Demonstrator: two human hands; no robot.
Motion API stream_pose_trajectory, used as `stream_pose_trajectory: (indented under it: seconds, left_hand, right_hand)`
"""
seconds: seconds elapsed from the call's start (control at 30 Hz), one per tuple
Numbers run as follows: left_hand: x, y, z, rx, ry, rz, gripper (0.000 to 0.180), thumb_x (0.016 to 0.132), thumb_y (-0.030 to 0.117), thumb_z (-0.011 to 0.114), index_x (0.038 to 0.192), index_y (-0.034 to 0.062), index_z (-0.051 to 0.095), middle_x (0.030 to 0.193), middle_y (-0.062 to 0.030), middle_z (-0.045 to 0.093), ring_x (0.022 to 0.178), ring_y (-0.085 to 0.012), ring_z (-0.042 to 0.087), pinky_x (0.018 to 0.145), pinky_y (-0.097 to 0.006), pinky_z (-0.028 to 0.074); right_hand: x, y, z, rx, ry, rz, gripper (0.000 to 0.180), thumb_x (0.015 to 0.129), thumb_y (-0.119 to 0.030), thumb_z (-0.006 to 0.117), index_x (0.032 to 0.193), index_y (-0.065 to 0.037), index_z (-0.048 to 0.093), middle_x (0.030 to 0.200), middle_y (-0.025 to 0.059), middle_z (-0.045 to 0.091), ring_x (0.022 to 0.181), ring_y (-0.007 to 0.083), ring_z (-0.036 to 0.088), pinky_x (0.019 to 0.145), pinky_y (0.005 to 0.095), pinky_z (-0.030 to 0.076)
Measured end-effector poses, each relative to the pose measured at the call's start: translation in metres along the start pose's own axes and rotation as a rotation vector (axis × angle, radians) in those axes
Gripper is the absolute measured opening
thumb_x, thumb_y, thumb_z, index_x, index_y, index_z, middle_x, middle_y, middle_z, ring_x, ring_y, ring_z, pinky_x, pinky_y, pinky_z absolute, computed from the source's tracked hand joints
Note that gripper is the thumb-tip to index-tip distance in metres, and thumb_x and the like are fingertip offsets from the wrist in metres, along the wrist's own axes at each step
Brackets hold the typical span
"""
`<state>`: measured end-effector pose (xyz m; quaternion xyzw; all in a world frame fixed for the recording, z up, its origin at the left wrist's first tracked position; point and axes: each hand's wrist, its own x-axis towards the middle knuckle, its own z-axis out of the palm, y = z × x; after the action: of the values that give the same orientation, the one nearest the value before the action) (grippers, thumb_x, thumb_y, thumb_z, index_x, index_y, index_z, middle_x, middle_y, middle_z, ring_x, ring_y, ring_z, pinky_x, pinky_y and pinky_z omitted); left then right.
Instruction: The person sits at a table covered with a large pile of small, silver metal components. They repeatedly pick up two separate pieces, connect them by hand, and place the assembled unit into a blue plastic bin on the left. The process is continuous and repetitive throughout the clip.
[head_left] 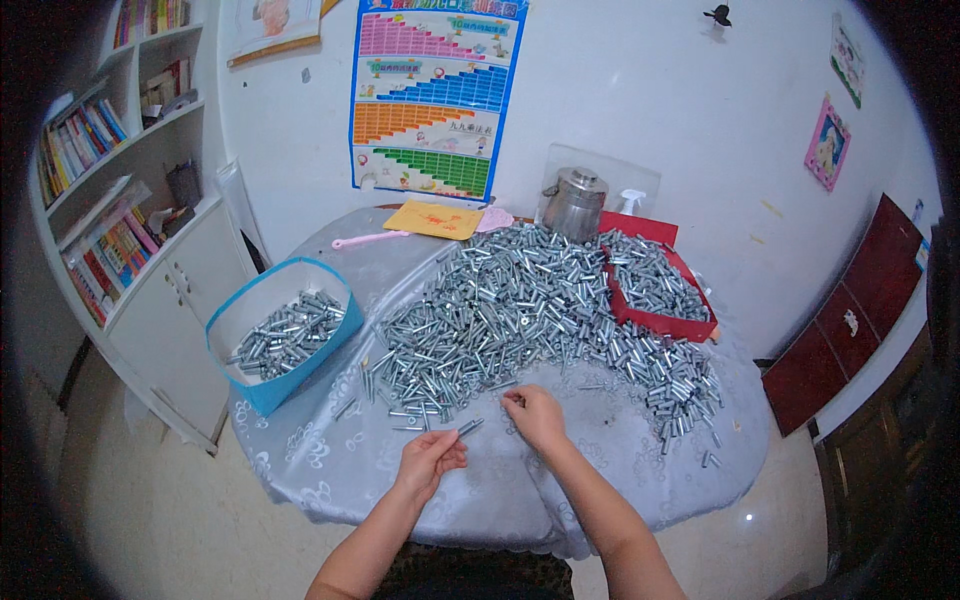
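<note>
A big heap of small silver metal bolts [520, 300] covers the middle of a table [330, 470] with a pale patterned cloth. My left hand [430, 458] holds one silver bolt [469, 427] by its end, just in front of the heap. My right hand [533, 413] is beside it, fingers pinched together at the heap's near edge; whether it holds a small part I cannot tell. My forearms come in from the lower edge.
A blue bin [262, 390] with several bolts stands at the table's left edge. A red tray [660, 322] full of bolts sits at the right. A metal pot [575, 203], a yellow sheet [434, 219] and a pink swatter [370, 239] lie behind. A bookshelf [110, 180] stands left.
</note>
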<state>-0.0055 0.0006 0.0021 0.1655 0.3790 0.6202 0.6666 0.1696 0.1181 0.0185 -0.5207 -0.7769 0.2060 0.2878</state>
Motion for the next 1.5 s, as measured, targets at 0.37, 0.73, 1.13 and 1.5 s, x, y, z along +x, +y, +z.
stream_pose_trajectory:
  seconds: [0.37,0.73,1.13,1.5]
  left_hand:
    - [-0.001,0.0,0.001,0.013,0.01,0.016,0.014,0.081,0.012,0.058,0.084,-0.0007,0.056,0.074,-0.0112,0.061,0.06,-0.0154,0.059,0.054,-0.028,0.052]
    - [-0.001,-0.001,0.001,-0.003,0.023,0.031,0.014,0.081,0.012,0.058,0.086,-0.0007,0.056,0.074,-0.0106,0.061,0.059,-0.0154,0.059,0.053,-0.028,0.052]
    - [0.0,-0.002,0.0,-0.007,0.026,0.028,0.014,0.081,0.012,0.058,0.085,-0.0008,0.056,0.073,-0.0107,0.061,0.059,-0.0157,0.059,0.053,-0.028,0.052]
    - [0.001,0.0,0.002,-0.005,0.03,0.017,0.013,0.081,0.013,0.058,0.084,0.0,0.054,0.073,-0.0105,0.061,0.058,-0.016,0.059,0.052,-0.029,0.051]
  right_hand:
    - [0.008,-0.003,0.009,-0.031,0.033,-0.057,0.019,0.067,-0.022,0.066,0.074,-0.005,0.064,0.077,0.0112,0.061,0.074,0.0263,0.057,0.066,0.0349,0.045]
    - [0.0,-0.002,-0.001,0.312,-0.023,0.116,0.016,0.071,-0.016,0.061,0.08,-0.003,0.063,0.073,0.0099,0.063,0.067,0.0192,0.06,0.061,0.0296,0.047]
    - [0.013,-0.003,0.01,-0.075,0.015,-0.157,0.022,0.068,-0.022,0.066,0.082,-0.005,0.066,0.077,0.0116,0.061,0.07,0.0247,0.058,0.063,0.0326,0.045]
    - [-0.006,0.0,0.002,0.594,-0.152,0.053,0.013,0.072,-0.01,0.067,0.08,0.0,0.065,0.084,0.008,0.064,0.075,0.0137,0.058,0.067,0.0257,0.046]
